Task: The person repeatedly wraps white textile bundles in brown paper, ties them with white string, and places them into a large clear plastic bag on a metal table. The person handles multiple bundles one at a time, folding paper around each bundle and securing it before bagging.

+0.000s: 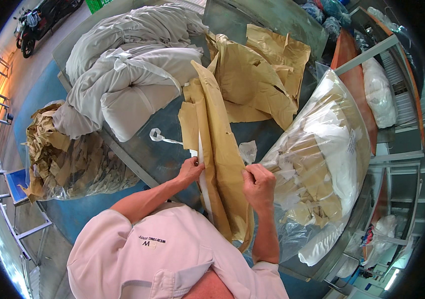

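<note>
A long folded sheet of brown kraft paper [217, 149] lies lengthwise in front of me, its near end against my body. My left hand [191, 170] is closed on its left edge, where a white strip [202, 154] shows along the fold. Beside the right edge, my right hand [259, 185] is curled into a pinch; what it holds, if anything, is hidden. Just beyond that hand lies a crumpled whitish scrap [248, 151]. A looped white ribbon [159, 135] rests on the dark table [145, 154] left of the paper.
Bundled grey-white fabric [135, 74] covers the far left. More creased brown paper [252, 79] lies at the far side. A large clear plastic bag [317, 174] of paper and white material stands right; another bag of crumpled paper [73, 159] sits left. A shelf rack [396, 74] borders the right.
</note>
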{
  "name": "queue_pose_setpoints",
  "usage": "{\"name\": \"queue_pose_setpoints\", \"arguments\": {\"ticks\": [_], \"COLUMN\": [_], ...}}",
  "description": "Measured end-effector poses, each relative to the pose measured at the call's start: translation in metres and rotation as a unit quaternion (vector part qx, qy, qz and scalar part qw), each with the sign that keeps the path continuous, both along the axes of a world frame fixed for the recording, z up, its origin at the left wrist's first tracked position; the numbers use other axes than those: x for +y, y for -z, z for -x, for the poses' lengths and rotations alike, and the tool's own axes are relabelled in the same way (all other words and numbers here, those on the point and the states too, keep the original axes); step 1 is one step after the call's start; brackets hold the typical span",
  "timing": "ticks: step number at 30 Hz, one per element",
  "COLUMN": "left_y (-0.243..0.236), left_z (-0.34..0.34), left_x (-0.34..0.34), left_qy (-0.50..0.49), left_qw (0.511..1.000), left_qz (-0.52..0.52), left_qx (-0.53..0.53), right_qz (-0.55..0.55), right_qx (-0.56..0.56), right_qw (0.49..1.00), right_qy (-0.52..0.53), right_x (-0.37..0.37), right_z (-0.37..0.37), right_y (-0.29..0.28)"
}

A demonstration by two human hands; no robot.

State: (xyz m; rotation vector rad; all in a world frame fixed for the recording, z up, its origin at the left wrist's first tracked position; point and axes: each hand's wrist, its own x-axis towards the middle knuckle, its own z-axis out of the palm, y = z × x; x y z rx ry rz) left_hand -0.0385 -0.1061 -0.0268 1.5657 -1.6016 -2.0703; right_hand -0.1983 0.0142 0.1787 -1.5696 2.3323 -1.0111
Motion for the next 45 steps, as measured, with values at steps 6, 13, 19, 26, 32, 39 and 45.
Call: {"name": "queue_pose_setpoints", "arguments": {"ticks": [6,13,19,26,32,39,45], "left_y": [0.017,0.014,0.002,-0.014,-0.009,-0.006,-0.002], "left_z": [-0.002,-0.001,-0.001,0.002,0.005,0.002,0.002], "left_x": [0.006,0.01,0.009,0.009,0.009,0.009,0.009], "left_qy": [0.002,-0.032,-0.041,-0.035,-0.047,-0.056,-0.011], "left_qw": [1.0,0.987,0.975,0.969,0.971,0.972,0.98], "left_qz": [-0.018,-0.118,-0.181,-0.202,-0.199,-0.198,-0.176], "left_qx": [0.007,0.101,0.119,0.136,0.124,0.117,0.091], "right_qz": [-0.023,-0.027,-0.045,-0.038,-0.045,-0.031,-0.044], "right_qx": [0.005,0.036,0.039,0.078,0.061,0.077,0.125], "right_qw": [1.0,0.999,0.998,0.995,0.994,0.992,0.983], "right_qy": [0.005,-0.011,-0.002,0.039,0.08,0.092,0.128], "right_x": [0.001,0.001,0.002,0.003,0.004,0.001,0.005], "right_z": [0.001,0.013,0.02,0.044,0.078,0.106,0.142], "right_y": [-0.031,-0.085,-0.123,-0.155,-0.179,-0.191,-0.229]}}
